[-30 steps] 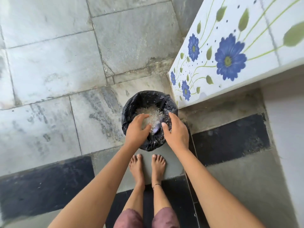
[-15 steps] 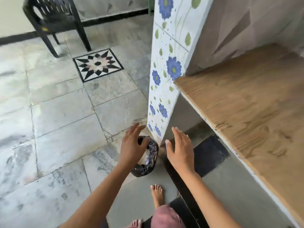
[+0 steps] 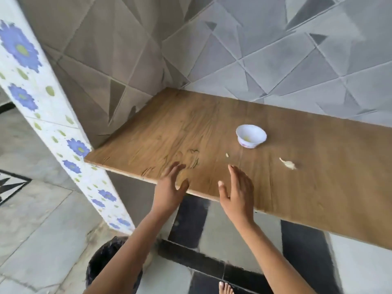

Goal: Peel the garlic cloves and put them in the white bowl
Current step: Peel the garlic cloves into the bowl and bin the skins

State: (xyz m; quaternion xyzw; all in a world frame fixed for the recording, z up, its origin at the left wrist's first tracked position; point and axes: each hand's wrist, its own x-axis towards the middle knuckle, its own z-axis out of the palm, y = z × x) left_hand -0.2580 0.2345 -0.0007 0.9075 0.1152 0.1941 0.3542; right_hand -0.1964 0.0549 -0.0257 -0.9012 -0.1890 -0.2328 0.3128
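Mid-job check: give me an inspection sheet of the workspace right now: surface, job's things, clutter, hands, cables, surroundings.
Surface: brown wood-grain board, fitted into a tiled corner.
Job's things: small white round bowl upright, something pale yellow inside; pale garlic piece lying apart, to its right.
Clutter: tiny pale scrap before the bowl.
Hands: left hand and right hand open, fingers spread, over the board's front edge, holding nothing.
Cables: nothing seen.
Surroundings: grey triangle-patterned wall tiles; blue-flowered white pillar; black-lined bin on the floor.
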